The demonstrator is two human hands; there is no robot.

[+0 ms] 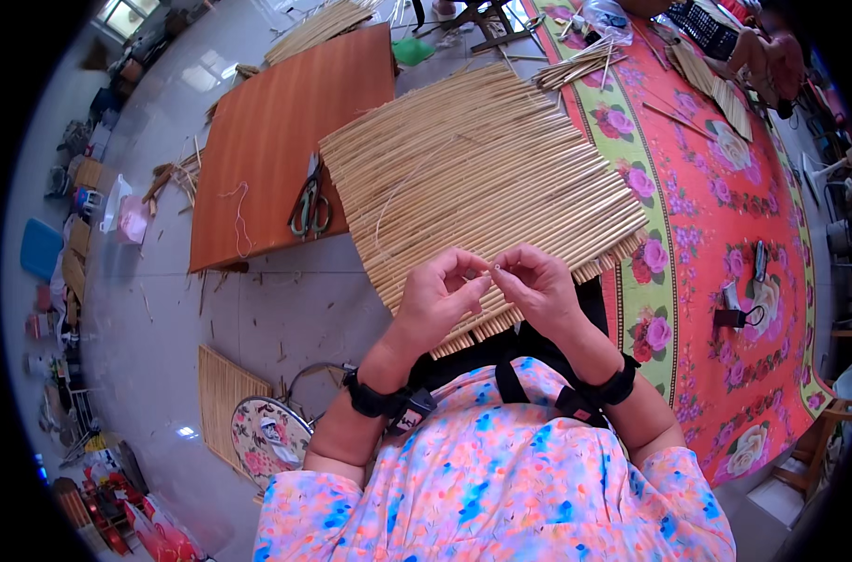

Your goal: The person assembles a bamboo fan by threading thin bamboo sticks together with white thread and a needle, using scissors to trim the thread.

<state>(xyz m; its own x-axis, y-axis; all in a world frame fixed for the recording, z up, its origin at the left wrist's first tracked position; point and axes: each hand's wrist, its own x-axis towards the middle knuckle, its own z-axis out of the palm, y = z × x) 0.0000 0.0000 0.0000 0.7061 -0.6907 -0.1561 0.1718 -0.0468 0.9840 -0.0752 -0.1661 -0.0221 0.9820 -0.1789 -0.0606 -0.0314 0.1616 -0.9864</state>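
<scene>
A wide mat of straw-coloured reeds (482, 173) laid side by side spreads in front of me, its near edge by my lap. Over its near part my left hand (437, 292) and my right hand (541, 288) meet, thumbs and forefingers pinched with the tips almost touching. Something tiny and pale shows between the fingertips, too small to name. On the mat a thin pale thread (381, 225) curves down toward my left hand; where it ends is hidden. Dark-handled scissors (311, 208) lie just left of the mat on an orange-brown board (276, 140).
A loose thread (241, 220) lies on the board. Cut reeds (580, 66) are bundled behind the mat. At right a red flowered cloth (697, 281) carries a small dark box (728, 317). A round floral-topped stool (271, 436) stands at lower left. Another person (772, 56) sits far right.
</scene>
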